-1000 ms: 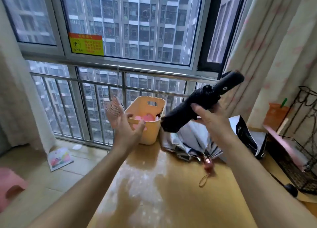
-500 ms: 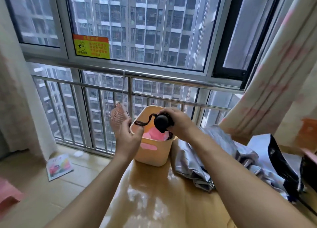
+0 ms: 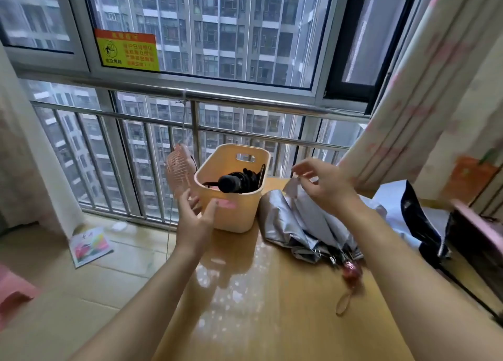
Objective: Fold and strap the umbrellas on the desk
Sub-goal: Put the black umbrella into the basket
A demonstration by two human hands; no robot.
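A folded black umbrella (image 3: 237,182) lies inside the yellow basket (image 3: 234,213) at the desk's far edge, handle end toward me. To the right of the basket a silver umbrella (image 3: 299,224) lies loose and unfolded on the wooden desk (image 3: 272,292), with a pink handle (image 3: 352,271) and wrist loop pointing at me. My left hand (image 3: 194,219) hovers open just left of the basket's front. My right hand (image 3: 324,182) hangs open above the silver umbrella's canopy, fingers spread, holding nothing.
A pink slotted fan-like item (image 3: 178,170) hangs from the metal railing (image 3: 245,102) left of the basket. A black and white bag (image 3: 419,219) lies at the desk's right side beside a dark wire rack (image 3: 479,238). Curtains (image 3: 424,88) hang right. A booklet (image 3: 89,245) lies on the floor.
My right hand lowered the black umbrella into the basket, let go of it and drew back to the right over the silver umbrella. My left hand stayed near the basket.
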